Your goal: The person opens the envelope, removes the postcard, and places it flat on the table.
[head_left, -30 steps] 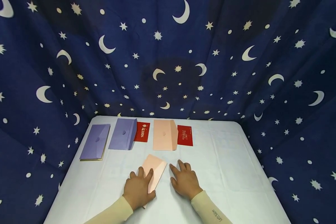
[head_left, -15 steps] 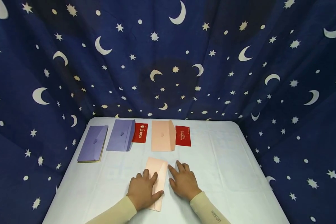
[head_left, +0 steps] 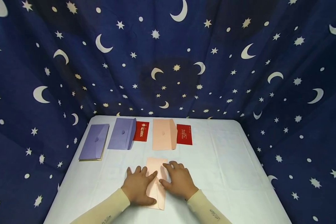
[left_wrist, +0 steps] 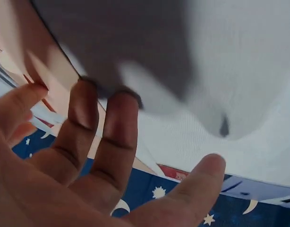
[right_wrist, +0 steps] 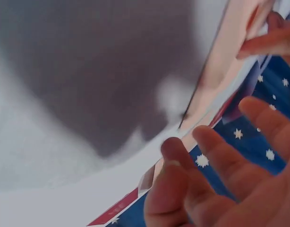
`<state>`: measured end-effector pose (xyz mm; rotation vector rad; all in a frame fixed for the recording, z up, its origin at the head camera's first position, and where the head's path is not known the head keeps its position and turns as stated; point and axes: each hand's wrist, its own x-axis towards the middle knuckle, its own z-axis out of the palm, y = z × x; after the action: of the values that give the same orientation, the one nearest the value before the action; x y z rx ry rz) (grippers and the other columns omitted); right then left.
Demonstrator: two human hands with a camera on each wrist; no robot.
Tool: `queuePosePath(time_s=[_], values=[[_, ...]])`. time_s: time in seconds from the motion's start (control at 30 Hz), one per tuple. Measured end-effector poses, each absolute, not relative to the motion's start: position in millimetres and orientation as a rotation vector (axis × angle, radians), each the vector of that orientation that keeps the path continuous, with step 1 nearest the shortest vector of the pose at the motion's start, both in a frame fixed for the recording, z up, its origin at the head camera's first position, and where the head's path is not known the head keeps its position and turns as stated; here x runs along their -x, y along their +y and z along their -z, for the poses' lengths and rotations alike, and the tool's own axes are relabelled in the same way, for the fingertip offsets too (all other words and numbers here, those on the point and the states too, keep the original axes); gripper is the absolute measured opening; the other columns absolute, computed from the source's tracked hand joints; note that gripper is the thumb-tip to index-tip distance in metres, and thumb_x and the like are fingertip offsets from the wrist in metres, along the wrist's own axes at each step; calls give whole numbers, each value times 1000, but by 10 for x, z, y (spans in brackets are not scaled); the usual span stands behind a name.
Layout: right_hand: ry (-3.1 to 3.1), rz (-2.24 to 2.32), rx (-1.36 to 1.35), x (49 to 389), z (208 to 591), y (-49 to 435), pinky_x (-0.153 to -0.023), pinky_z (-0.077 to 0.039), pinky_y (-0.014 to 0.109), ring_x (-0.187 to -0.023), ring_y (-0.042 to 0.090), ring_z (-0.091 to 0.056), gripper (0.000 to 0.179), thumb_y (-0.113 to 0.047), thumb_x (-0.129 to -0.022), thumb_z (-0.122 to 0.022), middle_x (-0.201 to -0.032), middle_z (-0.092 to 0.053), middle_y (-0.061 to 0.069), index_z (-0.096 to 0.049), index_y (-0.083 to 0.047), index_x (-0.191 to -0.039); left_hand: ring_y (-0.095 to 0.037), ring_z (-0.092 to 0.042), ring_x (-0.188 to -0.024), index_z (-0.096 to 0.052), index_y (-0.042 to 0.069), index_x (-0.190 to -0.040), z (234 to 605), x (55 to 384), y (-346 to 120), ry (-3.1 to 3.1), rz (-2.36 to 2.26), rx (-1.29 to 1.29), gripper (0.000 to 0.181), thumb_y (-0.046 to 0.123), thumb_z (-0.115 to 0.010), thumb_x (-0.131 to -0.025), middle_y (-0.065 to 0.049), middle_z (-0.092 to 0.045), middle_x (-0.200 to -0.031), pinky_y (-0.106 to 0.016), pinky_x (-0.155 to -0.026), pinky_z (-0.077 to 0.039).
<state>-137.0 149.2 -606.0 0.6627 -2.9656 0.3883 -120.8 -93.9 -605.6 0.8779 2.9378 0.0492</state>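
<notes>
Your left hand (head_left: 139, 186) is spread and relaxed, your right hand (head_left: 180, 182) likewise loose. On the white table (head_left: 226, 168), a peach envelope (head_left: 155, 163) lies flat, partly beneath them. Beyond it lie 2 purple envelopes (head_left: 120, 133), 1 other peach envelope (head_left: 161, 138) and 2 red cards (head_left: 184, 135).

**Left hand (head_left: 137, 187) and right hand (head_left: 182, 183) were held near each other**

The left fingers (left_wrist: 120, 127) were spread, the left thumb (head_left: 150, 201) being stretched rightward. The right fingers (right_wrist: 232, 163) were gently bent, and the right thumb (head_left: 164, 184) was turned leftward. Both forearms (head_left: 208, 208), clad in cream sleeves (head_left: 107, 207), were angled inward.
</notes>
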Motion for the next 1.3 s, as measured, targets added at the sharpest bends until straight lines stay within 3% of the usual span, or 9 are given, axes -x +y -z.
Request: queuePosePath(time_s=[0.17, 0.4, 0.87, 1.3], values=[[-3020, -343, -812, 1327, 6068, 1391, -89, -50, 58, -127, 36, -53, 94, -83, -77, -71, -149, -54, 9, -58, -27, -152, -38, -54, -120, -50, 34, -159, 6073, 1204, -930, 2918, -73, -852, 114, 100, -58, -67, -10, -60, -129, -84, -90, -41], [-3032, -257, -835, 1314, 6123, 1361, -88, -50, 57, -128, 35, -50, 105, -89, -65, -75, -152, -50, 10, -58, -33, -152, -36, -54, -118, -54, 28, -157, 6079, 1183, -917, 2937, -107, -835, 122, 103, -56, -61, -9, -60, -126, -81, -90, -44], [-3056, -297, -824, 1333, 6067, 1318, -80, -54, 53, -123, 33, -51, 98, -78, -62, -85, -146, -52, 8, -65, -26, -142, -35, -52, -114, -57, 32, -154, 6209, 1212, -923, 2957, -183, -807, 126, 107, -54, -53, -7, -59, -121, -81, -86, -44], [-3039, -207, -813, 1319, 6069, 1291, -79, -52, 55, -124, 34, -53, 94, -82, -65, -77, -150, -52, 6, -64, -32, -144, -36, -53, -111, -60, 30, -152, 6169, 1240, -957, 2950, -189, -786, 128, 107, -55, -50, -8, -59, -118, -83, -84, -44]])
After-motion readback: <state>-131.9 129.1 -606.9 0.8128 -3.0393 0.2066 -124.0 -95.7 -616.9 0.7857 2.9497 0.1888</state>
